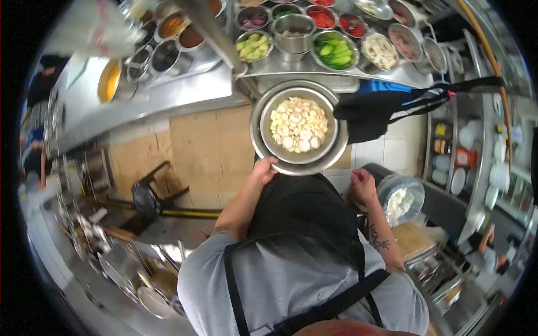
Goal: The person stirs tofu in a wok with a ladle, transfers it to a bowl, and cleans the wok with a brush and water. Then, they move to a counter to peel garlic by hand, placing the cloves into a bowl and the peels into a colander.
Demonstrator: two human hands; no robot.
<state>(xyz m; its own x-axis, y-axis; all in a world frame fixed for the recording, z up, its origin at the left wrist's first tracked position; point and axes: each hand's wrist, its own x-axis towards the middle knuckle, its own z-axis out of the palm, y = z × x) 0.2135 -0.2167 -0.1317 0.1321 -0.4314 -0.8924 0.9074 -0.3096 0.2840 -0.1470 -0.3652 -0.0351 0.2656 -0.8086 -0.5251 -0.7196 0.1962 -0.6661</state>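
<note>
My left hand (pixel 265 170) grips the near-left rim of a wide steel bowl (pixel 256 131), thumb on top and fingers hidden underneath. Inside it sits a smaller steel bowl (pixel 268 145) filled with pale sliced pieces (pixel 298 124) that look like mushrooms. Both are in front of my black apron (pixel 294 207). Off to the right, my right hand (pixel 363 186) is away from the bowls with its fingers curled closed, and nothing shows in it. Beside that forearm stands a clear plastic-lined bin (pixel 417 197) with white scraps in it.
Ahead runs a steel counter (pixel 207 92) lined with containers, including green leafy vegetables (pixel 334 51) and white pieces (pixel 380 51). A black cloth (pixel 364 115) hangs right of the bowls. A black stool (pixel 147 199) stands at left on the floor. Shelves (pixel 457 162) are on the right.
</note>
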